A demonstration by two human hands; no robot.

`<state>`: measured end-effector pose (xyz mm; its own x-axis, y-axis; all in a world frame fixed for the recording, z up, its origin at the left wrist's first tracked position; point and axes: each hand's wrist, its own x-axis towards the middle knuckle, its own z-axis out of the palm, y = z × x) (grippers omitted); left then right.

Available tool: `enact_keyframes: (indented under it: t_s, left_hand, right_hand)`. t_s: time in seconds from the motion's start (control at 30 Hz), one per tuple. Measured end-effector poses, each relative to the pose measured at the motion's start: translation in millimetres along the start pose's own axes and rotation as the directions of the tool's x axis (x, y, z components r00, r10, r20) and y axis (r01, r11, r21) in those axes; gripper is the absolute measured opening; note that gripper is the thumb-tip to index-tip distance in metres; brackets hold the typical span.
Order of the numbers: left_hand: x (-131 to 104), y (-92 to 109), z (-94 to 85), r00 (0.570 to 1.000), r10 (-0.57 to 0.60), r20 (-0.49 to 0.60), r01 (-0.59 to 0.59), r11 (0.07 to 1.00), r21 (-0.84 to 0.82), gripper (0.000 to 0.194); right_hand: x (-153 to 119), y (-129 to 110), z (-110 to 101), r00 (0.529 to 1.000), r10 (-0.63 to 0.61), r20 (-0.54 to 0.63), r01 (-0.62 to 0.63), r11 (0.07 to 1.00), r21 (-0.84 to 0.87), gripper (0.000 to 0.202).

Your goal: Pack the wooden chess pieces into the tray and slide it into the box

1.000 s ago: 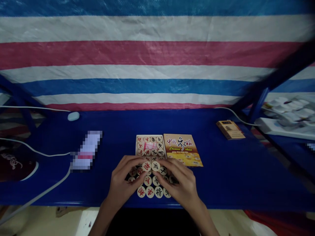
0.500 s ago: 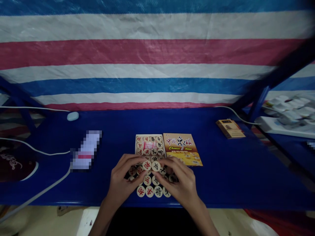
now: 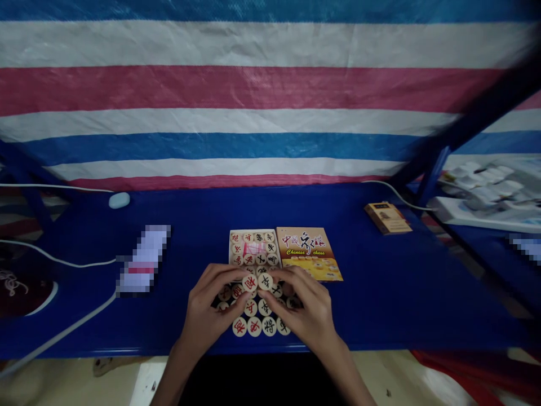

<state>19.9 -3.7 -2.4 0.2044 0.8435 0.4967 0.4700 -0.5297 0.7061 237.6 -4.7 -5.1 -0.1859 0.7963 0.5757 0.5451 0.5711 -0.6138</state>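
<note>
Between the thumb and fingers of my left hand (image 3: 217,299) is a round Chinese chess piece with a red character (image 3: 249,282). My right hand (image 3: 302,301) pinches a second piece, marked with a black character (image 3: 265,281). The two pieces sit side by side, close together, facing me. Beneath my hands, several more chess pieces (image 3: 254,326) lie in rows on the blue table, partly covered by my fingers. Just beyond is an open box (image 3: 231,245) with several pieces around a pink-and-white item (image 3: 255,248). Its printed lid (image 3: 310,254) lies against the box's right side.
A blurred-out phone (image 3: 143,259) with a cable lies left on the blue table (image 3: 203,211). Farther back is a pale blue case (image 3: 119,200). A yellow-brown small box (image 3: 387,218) and a white power strip (image 3: 459,211) are on the right. Striped sheeting hangs behind.
The camera view has shifted slightly, so the scene sits a little further left. Both hands keep the same pinch on the two chess pieces.
</note>
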Motion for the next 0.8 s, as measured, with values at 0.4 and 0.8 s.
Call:
enact_keyframes:
  t_s: [0.4, 0.8]
  left_hand:
    - [-16, 5, 0.7, 0.989, 0.135, 0.058, -0.146, 0.922, 0.359, 0.038]
    - [-12, 5, -0.9, 0.992, 0.109, 0.066, -0.126, 0.915, 0.382, 0.025]
  right_hand:
    - [-24, -7, -12, 1.0, 0.017, -0.008, -0.018, 0.984, -0.18, 0.038]
    - [-20, -4, -9, 0.994, 0.028, 0.101, -0.007, 0.978, -0.208, 0.029]
